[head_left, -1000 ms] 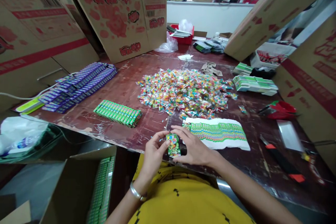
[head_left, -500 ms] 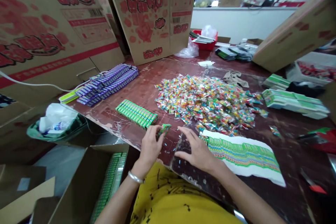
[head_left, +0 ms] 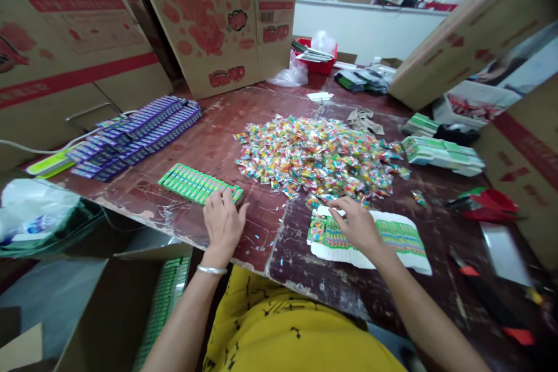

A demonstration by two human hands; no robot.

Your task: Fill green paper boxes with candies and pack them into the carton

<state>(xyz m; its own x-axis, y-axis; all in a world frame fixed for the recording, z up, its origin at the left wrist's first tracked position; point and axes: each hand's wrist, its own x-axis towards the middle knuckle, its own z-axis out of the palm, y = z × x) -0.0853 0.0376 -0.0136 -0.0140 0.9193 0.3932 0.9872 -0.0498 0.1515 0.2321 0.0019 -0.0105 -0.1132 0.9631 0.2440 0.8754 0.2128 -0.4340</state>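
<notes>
Small green cardboard boxes (head_left: 187,181) stood in a row left on the red-brown wooden counter (head_left: 257,209), the left hand (head_left: 223,222) touching their right end; the right hand (head_left: 358,228) touched overlapping green-and-white cartons (head_left: 401,237). Neither grip's closure could be told. Aligning boxes seemed underway; next called for separating one carton.

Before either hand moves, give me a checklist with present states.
1. Left hand at the row of green boxes: ok, over its right end.
2. Right hand at the printed cartons: ok, over their left part.
3. Right hand's grip on a single carton: cannot tell.
4. Candy packets nearby: ok, heaped beyond the right hand.
5. Tabletop between the hands free of scraps: not ok, small bits lie there.
</notes>
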